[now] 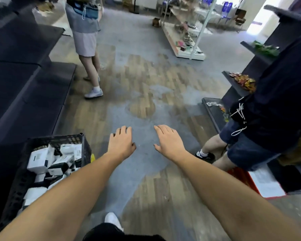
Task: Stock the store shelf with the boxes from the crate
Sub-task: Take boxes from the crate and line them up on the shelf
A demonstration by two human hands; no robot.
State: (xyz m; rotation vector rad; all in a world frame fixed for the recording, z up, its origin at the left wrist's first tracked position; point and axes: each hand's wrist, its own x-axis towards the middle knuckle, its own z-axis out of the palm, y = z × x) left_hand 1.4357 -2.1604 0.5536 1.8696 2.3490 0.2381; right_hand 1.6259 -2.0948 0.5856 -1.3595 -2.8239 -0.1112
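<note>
Boxes [42, 159], where are they?
Piled in the black crate [84, 145], near left, beside the dark shelf [33, 87].
And each grip?
Left grip [121, 145] and right grip [170, 143] both released, fingers spread, holding nothing, side by side over the floor [146, 80].

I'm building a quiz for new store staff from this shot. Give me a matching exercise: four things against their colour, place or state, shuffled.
1 crate
2 boxes
3 left hand
4 snack packets

A on a dark shelf at the right
B black, at lower left
C open, holding nothing
D white, piled in the crate

Pairs: 1-B, 2-D, 3-C, 4-A
</note>
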